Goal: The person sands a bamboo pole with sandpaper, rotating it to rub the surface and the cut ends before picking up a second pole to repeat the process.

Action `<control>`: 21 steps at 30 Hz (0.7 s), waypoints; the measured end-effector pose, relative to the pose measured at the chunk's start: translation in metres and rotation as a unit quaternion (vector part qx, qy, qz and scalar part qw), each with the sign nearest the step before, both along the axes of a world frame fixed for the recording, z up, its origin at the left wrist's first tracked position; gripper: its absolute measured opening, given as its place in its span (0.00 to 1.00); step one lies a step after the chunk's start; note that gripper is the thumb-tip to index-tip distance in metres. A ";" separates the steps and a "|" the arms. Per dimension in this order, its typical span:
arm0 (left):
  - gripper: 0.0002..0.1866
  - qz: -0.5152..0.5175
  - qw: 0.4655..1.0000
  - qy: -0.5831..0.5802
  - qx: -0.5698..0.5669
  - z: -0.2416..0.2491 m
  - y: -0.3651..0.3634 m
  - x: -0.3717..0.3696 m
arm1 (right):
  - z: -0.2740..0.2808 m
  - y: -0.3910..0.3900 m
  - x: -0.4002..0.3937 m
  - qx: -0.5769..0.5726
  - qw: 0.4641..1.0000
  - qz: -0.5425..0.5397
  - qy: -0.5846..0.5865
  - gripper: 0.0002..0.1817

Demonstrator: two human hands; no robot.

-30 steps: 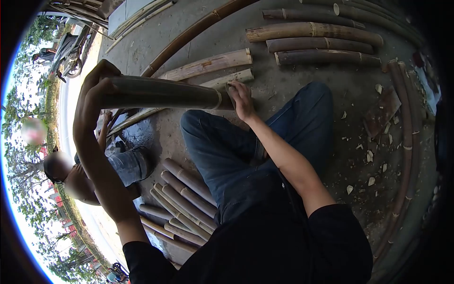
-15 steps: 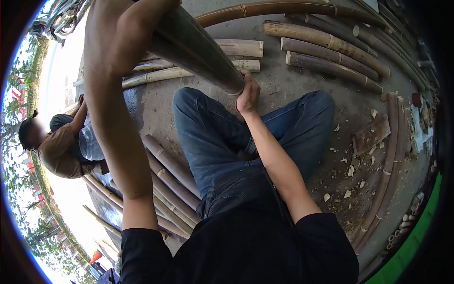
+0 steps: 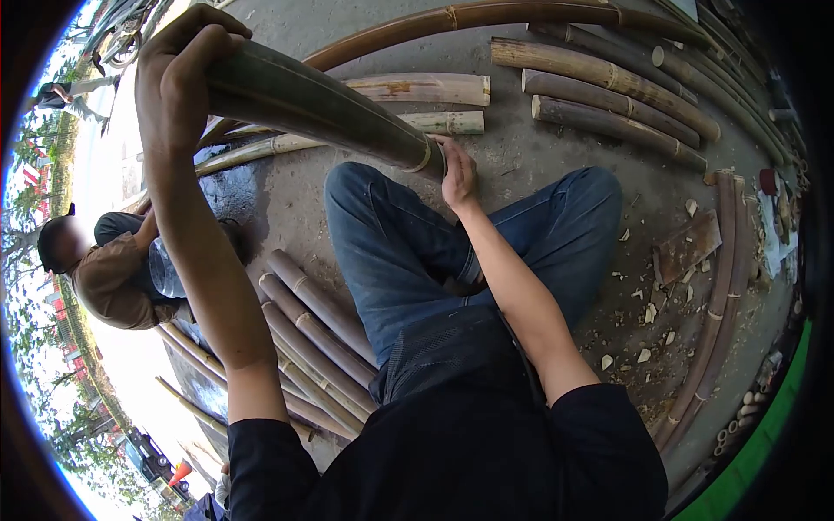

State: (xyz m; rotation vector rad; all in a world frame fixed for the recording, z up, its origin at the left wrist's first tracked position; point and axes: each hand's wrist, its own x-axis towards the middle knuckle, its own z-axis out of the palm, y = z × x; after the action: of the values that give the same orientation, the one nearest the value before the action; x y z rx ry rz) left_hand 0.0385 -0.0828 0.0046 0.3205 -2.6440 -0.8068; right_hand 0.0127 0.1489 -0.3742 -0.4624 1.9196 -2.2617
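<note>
- Bamboo (image 3: 321,113) spans from between ten and eleven o'clock to twelve, held at a slant above the floor (image 3: 521,156); the far left end looks nearer the camera, the other sits just past the jeans (image 3: 373,252).
- It looks thick-walled and stiff, probably with some heft for one arm, and unlikely to bend or crush. The smooth rind could slide or turn, so the ends look the best holds, with the pale node ring near twelve o'clock as a stop.
- Left grip (image 3: 178,87), between ten and eleven o'clock, is cupped over that end, its fingers curled on the rim and spread about the bamboo's width.
- Right grip (image 3: 460,174), near twelve to one o'clock, touches the other end with fingers laid along its edge; how tightly they close cannot be told.
- Around these, split pieces (image 3: 426,89) lie at twelve o'clock, dark lengths (image 3: 608,106) between one and two, and more poles (image 3: 317,323) near eight.
- Chips (image 3: 644,355) scatter around four o'clock; a co-worker (image 3: 113,282) sits low at nine, well apart from both hands.
</note>
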 end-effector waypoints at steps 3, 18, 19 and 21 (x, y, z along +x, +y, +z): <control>0.17 0.018 0.999 0.030 0.004 -0.002 -0.004 0.010 | -0.077 0.012 -0.009 0.140 0.989 -0.053 -0.019 0.24; 0.23 0.170 0.981 -0.020 -0.086 -0.008 -0.023 0.008 | 0.099 -0.062 0.021 0.082 0.962 -0.116 0.232 0.24; 0.23 0.184 0.980 -0.020 -0.074 -0.013 -0.034 0.011 | 0.050 -0.045 0.018 0.133 0.965 -0.097 0.203 0.25; 0.23 0.208 0.976 -0.032 -0.062 -0.024 -0.060 0.014 | -0.059 -0.007 0.010 0.239 0.955 -0.093 0.146 0.26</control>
State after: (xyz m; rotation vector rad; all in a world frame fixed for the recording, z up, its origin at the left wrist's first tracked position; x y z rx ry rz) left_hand 0.0525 -0.1423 -0.0193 0.8429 -2.5349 -0.5002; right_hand 0.0224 0.1423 -0.4333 -0.5886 2.6583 -1.7963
